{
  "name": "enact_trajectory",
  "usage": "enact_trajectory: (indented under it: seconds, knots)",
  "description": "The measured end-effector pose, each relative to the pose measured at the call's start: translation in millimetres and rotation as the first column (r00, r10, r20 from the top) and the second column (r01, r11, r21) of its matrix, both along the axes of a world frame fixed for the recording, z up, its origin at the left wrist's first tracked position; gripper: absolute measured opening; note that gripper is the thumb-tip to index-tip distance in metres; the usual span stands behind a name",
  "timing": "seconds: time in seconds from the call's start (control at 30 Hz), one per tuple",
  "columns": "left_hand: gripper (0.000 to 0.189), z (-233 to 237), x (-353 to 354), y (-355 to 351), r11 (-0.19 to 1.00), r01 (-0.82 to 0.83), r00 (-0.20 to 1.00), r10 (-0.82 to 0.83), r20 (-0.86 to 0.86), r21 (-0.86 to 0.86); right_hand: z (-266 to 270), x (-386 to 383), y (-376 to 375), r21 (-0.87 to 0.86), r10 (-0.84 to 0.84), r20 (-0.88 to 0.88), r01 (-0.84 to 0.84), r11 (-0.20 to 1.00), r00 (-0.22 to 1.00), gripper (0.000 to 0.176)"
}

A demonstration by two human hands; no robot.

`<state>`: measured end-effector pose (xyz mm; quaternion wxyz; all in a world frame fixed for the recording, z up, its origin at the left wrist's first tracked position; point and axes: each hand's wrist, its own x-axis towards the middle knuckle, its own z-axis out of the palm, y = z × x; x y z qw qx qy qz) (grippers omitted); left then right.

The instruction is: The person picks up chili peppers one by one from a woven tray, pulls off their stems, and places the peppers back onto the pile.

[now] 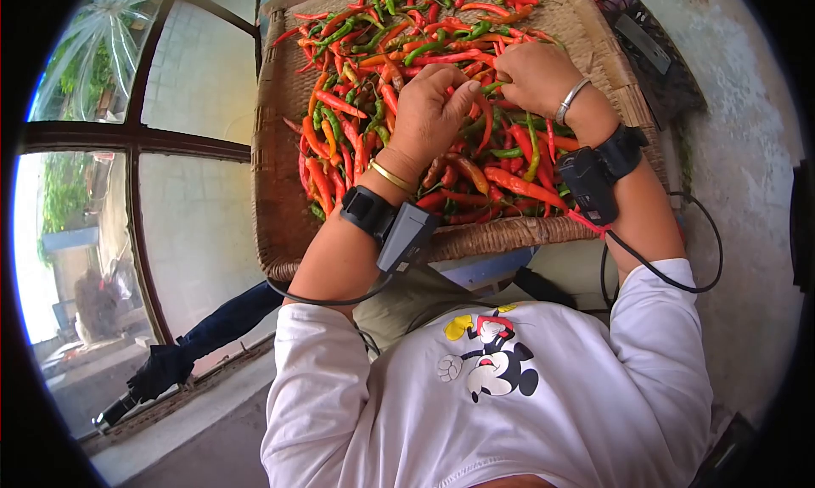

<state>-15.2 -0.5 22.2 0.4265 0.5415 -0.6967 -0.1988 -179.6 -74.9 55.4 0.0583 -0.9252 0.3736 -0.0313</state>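
Note:
A large woven basket (276, 178) holds a heap of red, orange and green chili peppers (522, 181). My left hand (431, 110) is over the middle of the heap, its thumb and fingers pinched together. Close beside it, my right hand (543, 74) has its fingers curled inward. A green chili pepper (491, 87) shows in the small gap between the two hands, apparently gripped at both ends. The fingers hide most of it. Below the hands, red and green peppers lie loose in the basket.
The basket's front rim (450, 244) is close to my body. To the left is a framed window (199, 182) with a dark folded umbrella (204, 339) by its sill. Black cables (709, 263) hang from the wrist devices. A dark object (649, 42) stands beyond the basket's right side.

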Motion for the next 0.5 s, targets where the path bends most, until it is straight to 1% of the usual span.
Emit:
enact_trajectory:
  seconds: [0.03, 0.07, 0.1, 0.13, 0.17, 0.2, 0.23, 0.27, 0.33, 0.37, 0.4, 0.43, 0.47, 0.5]
  knots:
    - [0.021, -0.8, 1.8, -0.3, 1.000, -0.007, 1.000, 0.007, 0.012, -0.006, -2.5, -0.2, -0.8, 0.000, 0.000, -0.001, 0.000, 1.000, 1.000, 0.014]
    - [0.021, -0.8, 0.4, 0.4, 1.000, -0.007, 1.000, 0.007, 0.011, -0.006, -6.1, -0.1, -1.2, 0.013, 0.082, 0.042, -0.083, 0.996, 0.996, 0.014]
    - [0.024, -0.7, -1.9, 1.7, 0.999, -0.048, 0.998, 0.049, -0.039, 0.015, -6.0, 0.7, -0.4, 0.022, 0.163, 0.085, -0.165, 0.986, 0.983, 0.013]
    - [0.027, -0.6, -3.1, 2.6, 0.995, -0.089, 0.992, 0.092, -0.088, 0.039, -4.8, 1.6, 1.7, 0.022, 0.163, 0.085, -0.165, 0.986, 0.983, 0.013]
    - [0.027, -0.8, -2.3, 2.2, 0.995, -0.089, 0.992, 0.092, -0.088, 0.039, -2.6, 2.9, 5.1, 0.060, 0.168, 0.084, -0.173, 0.983, 0.982, 0.013]
    - [0.029, -1.3, -0.7, 1.5, 0.996, 0.005, 0.998, 0.002, -0.070, 0.090, 0.3, 4.0, 7.3, 0.099, 0.174, 0.084, -0.182, 0.978, 0.981, 0.013]
    - [0.030, -1.9, 1.0, 1.3, 0.985, 0.096, 0.994, -0.089, -0.057, 0.143, 2.2, 3.5, 6.7, 0.100, 0.176, 0.084, -0.184, 0.978, 0.981, 0.013]
    - [0.030, -2.9, 2.6, 1.5, 0.985, 0.095, 0.995, -0.087, -0.057, 0.144, 3.8, 2.6, 5.3, 0.101, 0.178, 0.102, -0.188, 0.977, 0.979, 0.012]
    - [0.027, -4.5, 4.3, 1.1, 0.986, 0.147, 0.979, -0.156, 0.132, 0.079, 3.4, 0.5, 1.2, 0.100, 0.178, 0.119, -0.190, 0.977, 0.977, 0.011]
    - [0.027, -4.7, 3.6, 1.2, 0.986, 0.148, 0.979, -0.157, 0.130, 0.079, 1.9, -0.7, -1.5, 0.059, 0.188, 0.159, -0.200, 0.978, 0.969, 0.011]
    - [0.023, -4.0, 2.6, 1.7, 0.974, 0.120, 0.993, -0.117, -0.027, 0.193, 0.8, -1.4, -2.7, 0.016, 0.200, 0.198, -0.207, 0.978, 0.960, 0.011]
    - [0.018, -3.2, 2.1, 1.9, 0.945, 0.109, 0.983, -0.056, -0.176, 0.307, -2.0, -0.8, -2.2, 0.015, 0.199, 0.198, -0.206, 0.978, 0.960, 0.011]
    - [0.018, -2.4, 2.2, 1.7, 0.945, 0.109, 0.983, -0.057, -0.175, 0.307, -6.7, 0.5, -1.5, -0.020, 0.200, 0.289, -0.203, 0.979, 0.936, 0.012]
    - [0.014, -1.7, 2.6, 1.6, 0.943, 0.105, 0.958, -0.010, -0.288, 0.316, -9.4, 1.5, -0.9, -0.054, 0.202, 0.378, -0.197, 0.979, 0.903, 0.013]
